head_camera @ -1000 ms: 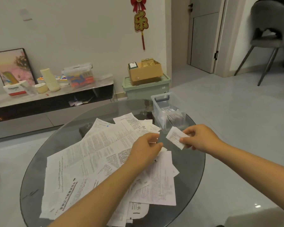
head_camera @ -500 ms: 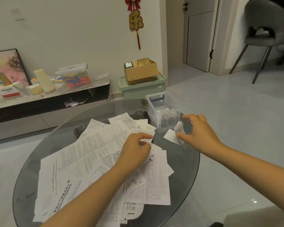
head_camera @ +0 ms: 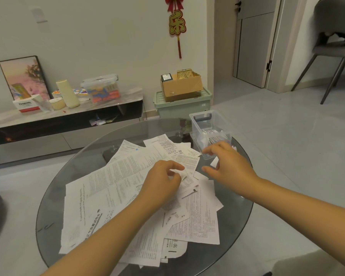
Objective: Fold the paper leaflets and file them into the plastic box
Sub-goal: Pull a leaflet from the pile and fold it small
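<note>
Many leaflets, unfolded, overlapping at table centre. Left hand pinches a small sheet atop the pile; advisable to lift that one alone, crease squarely. Right hand, fingers spread, holding nothing, just before box at far right, folded slips inside. A white slip lies beside the box. Beyond: crate, carton, chair. Loose neighbouring sheets may drag along.

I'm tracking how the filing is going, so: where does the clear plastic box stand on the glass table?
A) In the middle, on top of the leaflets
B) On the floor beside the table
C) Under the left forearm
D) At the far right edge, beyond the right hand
D: the clear plastic box stands at the far right rim of the glass table, just beyond the right hand, with folded papers inside.
</note>
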